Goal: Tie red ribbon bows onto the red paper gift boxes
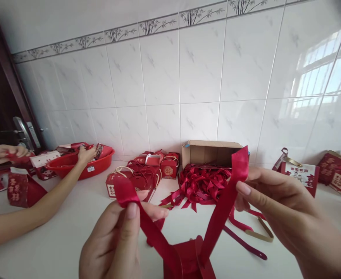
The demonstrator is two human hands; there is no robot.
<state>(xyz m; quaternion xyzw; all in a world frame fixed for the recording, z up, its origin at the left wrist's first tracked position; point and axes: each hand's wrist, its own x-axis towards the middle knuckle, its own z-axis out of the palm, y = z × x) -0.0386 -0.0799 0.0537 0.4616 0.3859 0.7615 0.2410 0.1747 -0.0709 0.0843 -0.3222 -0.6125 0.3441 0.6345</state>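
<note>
My left hand (121, 236) pinches one end of a red ribbon (147, 224) between thumb and fingers. My right hand (278, 209) pinches the other end of the ribbon (228, 193), held up at the right. Both ribbon ends run down to a red gift box (188, 259) at the bottom edge, between my hands. A heap of red ribbons (202, 184) lies on the white counter (71, 232) just beyond.
An open cardboard box (211, 153) stands against the tiled wall. Several finished red gift boxes (147, 170) sit left of it, more at the right (304, 174). Another person's arm (42, 201) reaches to a red basin (80, 164); their other hand (2, 155) holds red card at far left.
</note>
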